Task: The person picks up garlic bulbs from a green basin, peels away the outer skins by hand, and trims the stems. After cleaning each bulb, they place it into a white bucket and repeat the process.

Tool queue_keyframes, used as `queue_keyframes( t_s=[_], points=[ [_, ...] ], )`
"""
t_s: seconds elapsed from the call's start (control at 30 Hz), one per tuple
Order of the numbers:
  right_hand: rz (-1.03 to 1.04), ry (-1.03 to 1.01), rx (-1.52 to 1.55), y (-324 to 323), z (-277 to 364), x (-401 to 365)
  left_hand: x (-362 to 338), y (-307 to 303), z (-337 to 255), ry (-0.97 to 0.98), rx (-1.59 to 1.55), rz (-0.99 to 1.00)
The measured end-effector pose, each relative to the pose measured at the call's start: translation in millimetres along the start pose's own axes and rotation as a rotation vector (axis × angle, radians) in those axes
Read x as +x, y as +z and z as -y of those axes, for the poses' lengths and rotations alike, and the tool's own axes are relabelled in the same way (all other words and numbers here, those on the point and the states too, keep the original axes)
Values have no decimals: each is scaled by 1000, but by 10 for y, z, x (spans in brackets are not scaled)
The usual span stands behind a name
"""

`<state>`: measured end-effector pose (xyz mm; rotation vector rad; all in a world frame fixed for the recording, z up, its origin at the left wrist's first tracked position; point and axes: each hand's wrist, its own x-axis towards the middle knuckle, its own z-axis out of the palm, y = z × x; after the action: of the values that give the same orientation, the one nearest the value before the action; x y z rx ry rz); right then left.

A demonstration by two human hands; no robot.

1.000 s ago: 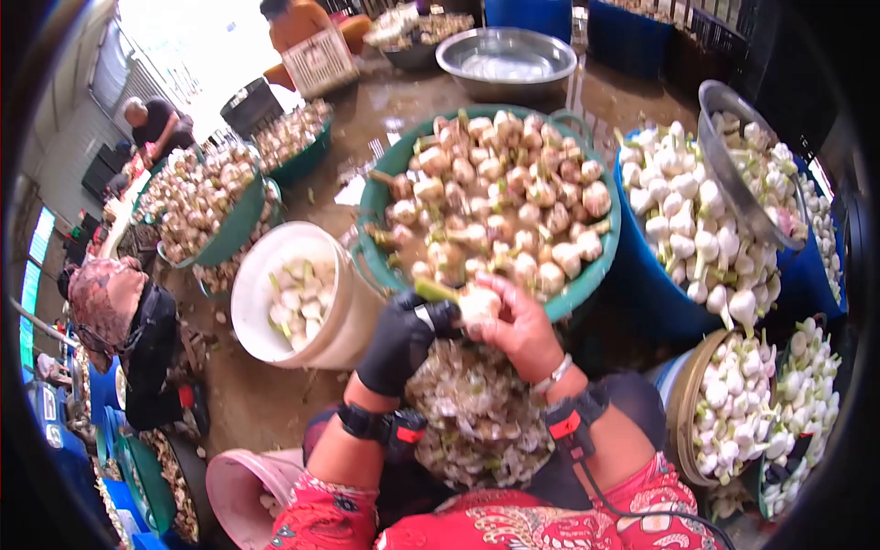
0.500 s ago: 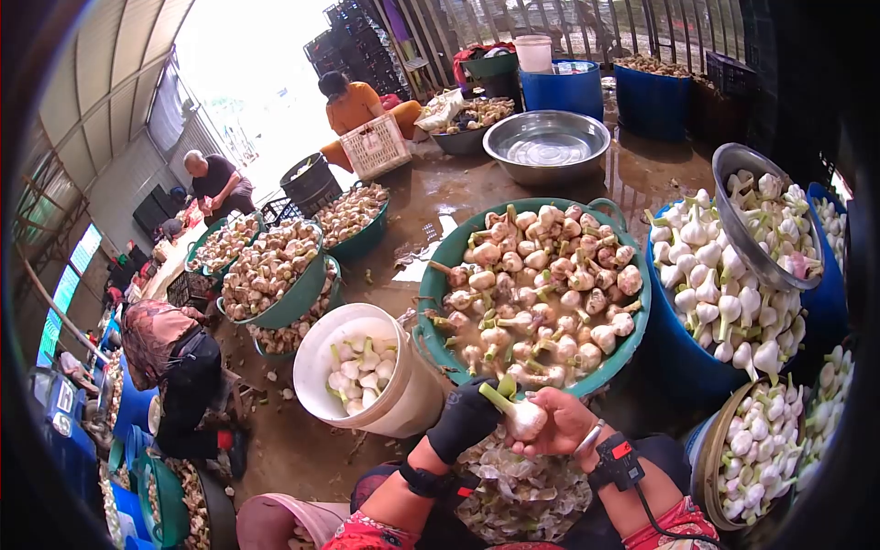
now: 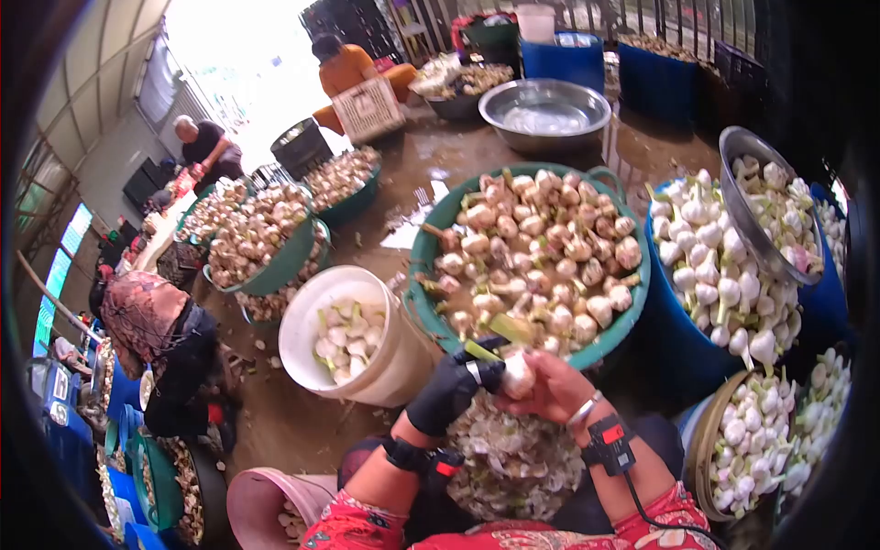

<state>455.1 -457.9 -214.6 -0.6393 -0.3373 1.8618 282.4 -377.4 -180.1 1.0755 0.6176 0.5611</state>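
Note:
Over the near rim of a green tub [image 3: 639, 302] full of unpeeled garlic in murky water, both hands meet at one garlic bulb [image 3: 519, 376]. My left hand [image 3: 456, 390], in a black glove with a white band at one finger, is closed at the bulb's green stem. My right hand [image 3: 557, 390], bare with a bracelet at the wrist, wraps its fingers round the bulb from the right. A yellowish-green strip of leaf [image 3: 513, 328] sticks up above the bulb. Below the hands lies a heap of papery garlic skins [image 3: 518, 463].
A white bucket [image 3: 403, 353] with whitish bulbs stands left of the tub. A blue barrel [image 3: 676, 316] of clean garlic is on the right, with a metal basin [image 3: 747, 206] tilted on it. Farther back are a steel basin [image 3: 541, 137] and several people among garlic tubs.
The bulb has tipped in my hands, and a leaf strip now stands away from its stem. My left hand has shifted lower and slightly left. The whole view has tilted slightly.

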Motion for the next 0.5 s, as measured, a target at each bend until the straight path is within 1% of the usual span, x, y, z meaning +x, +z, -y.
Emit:
queue_keyframes(
  t_s=[0.03, 0.07, 0.1, 0.13, 0.17, 0.23, 0.27, 0.3, 0.33, 0.37, 0.4, 0.47, 0.5],
  points=[
    [-19, 36, -135, -49, 19, 10, 1, 13, -19, -3, 11, -19],
    [-114, 46, -151, -31, 21, 22, 16, 37, -19, 56, 28, -39],
    [-203, -36, -153, -36, -10, 42, 12, 56, 7, 108, 46, -61],
    [-239, -193, -133, -15, -11, 53, 25, 39, 17, 114, 49, -48],
    [-342, -432, -368, -165, -70, 118, 32, 17, 9, 129, 60, -36],
    [-354, -604, -421, 87, -1, 76, 1, 44, -79, 116, 54, -62],
    [-356, -593, -425, 119, 3, 35, -9, 2, -99, 100, -20, -76],
    [-339, -793, -717, 155, 19, 28, 19, -55, -86, 120, -80, -102],
    [-307, -993, -1008, 199, 35, 32, 16, -95, -98, 100, -123, -121],
    [-292, -993, -1010, 247, 42, 18, 15, -121, -131, 82, -165, -138],
    [-260, -1017, -1147, 282, 23, -21, 30, -158, -140, 89, -165, -145],
    [-183, -1052, -1385, 244, -76, -59, 69, -256, -75, 203, -72, -188],
    [-174, -1051, -1382, 231, -117, -112, 81, -313, -46, 205, -70, -196]
  ],
)
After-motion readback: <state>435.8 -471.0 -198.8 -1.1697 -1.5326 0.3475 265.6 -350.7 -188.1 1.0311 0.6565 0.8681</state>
